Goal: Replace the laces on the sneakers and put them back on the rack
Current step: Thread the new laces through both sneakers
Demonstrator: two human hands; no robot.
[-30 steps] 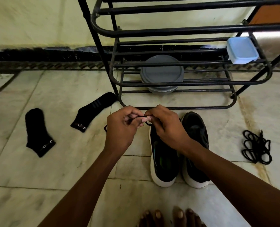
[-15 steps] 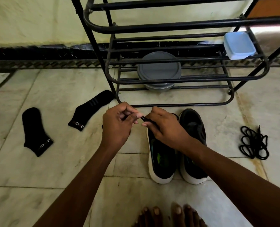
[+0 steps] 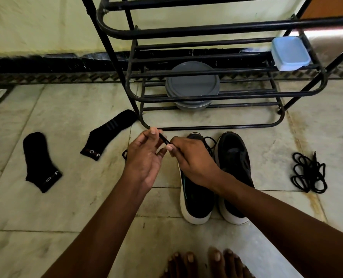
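Note:
Two black sneakers with white soles stand side by side on the floor, the left sneaker (image 3: 196, 199) and the right sneaker (image 3: 235, 167), toes toward the black metal rack (image 3: 206, 128). My left hand (image 3: 144, 157) and my right hand (image 3: 192, 159) hover over the left sneaker's toe. Both pinch a black lace (image 3: 164, 139) stretched between their fingertips. More of that lace loops at the toe, and a bit shows left of my left wrist. A loose bundle of black lace (image 3: 309, 173) lies on the floor to the right.
Two black socks (image 3: 40, 163) (image 3: 108, 133) lie on the tiles at left. A grey round container (image 3: 192, 85) and a pale blue box (image 3: 290, 53) sit on the rack's lower shelves. My bare toes (image 3: 204, 261) show at the bottom edge.
My hands have drawn slightly apart, so a short stretch of lace now shows between the fingertips. My left palm has turned more open toward me.

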